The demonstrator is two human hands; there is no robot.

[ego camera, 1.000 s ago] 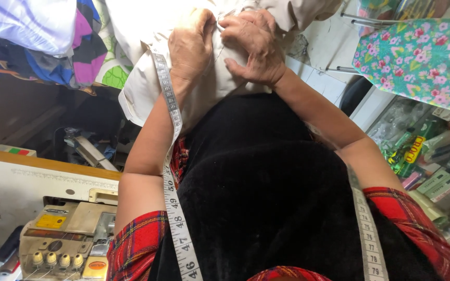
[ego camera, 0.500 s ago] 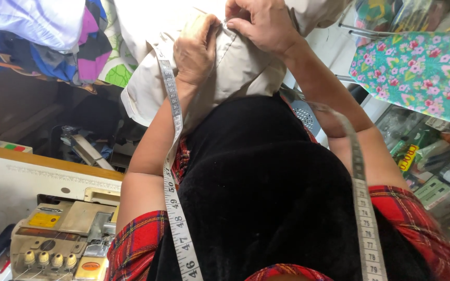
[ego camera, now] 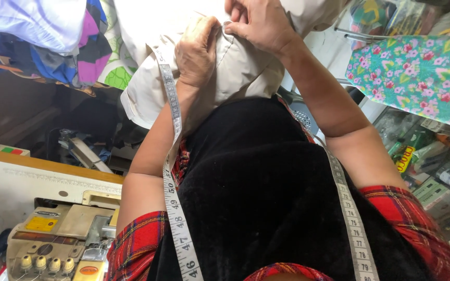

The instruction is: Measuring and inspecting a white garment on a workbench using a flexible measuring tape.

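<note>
Both my hands are raised in front of me on a beige garment (ego camera: 240, 67). My left hand (ego camera: 196, 49) grips a fold of the beige cloth with closed fingers. My right hand (ego camera: 259, 23) pinches the same cloth just beside it, at the top of the view. A white measuring tape (ego camera: 175, 208) hangs round my neck, down along my left arm and over my right shoulder. I wear a black top with red plaid sleeves (ego camera: 131, 244).
A beige sewing machine with knobs (ego camera: 53, 244) stands at the lower left on a wooden-edged table (ego camera: 42, 164). Piled coloured fabrics (ego camera: 53, 41) lie at the upper left. A green floral cloth (ego camera: 417, 78) and packaged goods (ego camera: 433, 161) fill the right.
Both hands have moved up towards the top of the view with the beige garment. The right hand now sits higher, above the left.
</note>
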